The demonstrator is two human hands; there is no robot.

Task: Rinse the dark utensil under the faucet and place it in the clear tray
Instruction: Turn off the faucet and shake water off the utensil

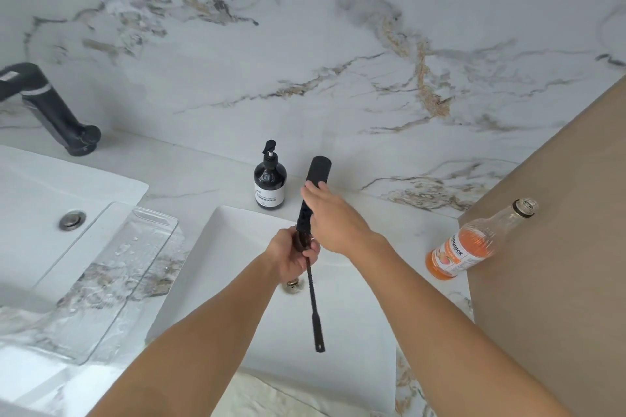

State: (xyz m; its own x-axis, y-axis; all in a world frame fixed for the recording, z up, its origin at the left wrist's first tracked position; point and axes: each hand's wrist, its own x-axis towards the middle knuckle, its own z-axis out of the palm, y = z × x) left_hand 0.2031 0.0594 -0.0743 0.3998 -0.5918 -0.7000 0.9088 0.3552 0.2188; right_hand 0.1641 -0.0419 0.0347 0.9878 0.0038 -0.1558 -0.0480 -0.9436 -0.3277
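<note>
Over the white sink (237, 247), the left hand (293, 256) grips the dark utensil (313, 308), its thin handle pointing near. The right hand (333, 213) lies loosely open on the black faucet (310, 193) just beyond. The clear tray (111, 281) rests on the surface at left, well apart.

Bathroom: marble, twin sinks (237, 230)

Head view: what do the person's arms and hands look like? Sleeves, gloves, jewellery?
Both forearms are bare as far as the frame shows, with no sleeves in view. The left hand and right hand wear no gloves. No watch, bracelet or ring is visible on either wrist or on the fingers that show.
</note>
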